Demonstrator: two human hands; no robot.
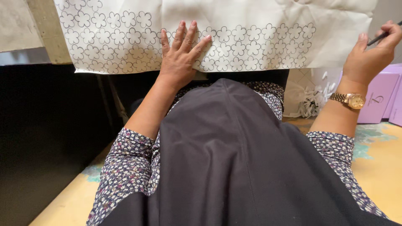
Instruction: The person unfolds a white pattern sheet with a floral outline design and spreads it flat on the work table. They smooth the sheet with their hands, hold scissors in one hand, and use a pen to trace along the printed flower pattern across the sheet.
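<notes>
Head view: left hand (179, 58) flat on patterned cloth (234, 25); right hand (370, 56) grips pen (383, 37).

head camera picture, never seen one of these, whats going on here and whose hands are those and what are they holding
This one picture comes from a camera worn on a person's head, looking down, so you see their own body from above: a dark apron over a flowered blouse, with both arms reaching forward.

There is no machine, only two bare hands. The left hand lies flat with fingers spread on a white cloth printed with rows of outlined flowers; the cloth hangs over the edge of a work surface. It holds nothing, it just presses the cloth.

The right hand, with a gold wristwatch on its wrist, is raised off to the side and pinches a thin dark pen or pencil; I cannot tell which.

Lilac boxes stand at the right, above a yellowish floor.
</notes>
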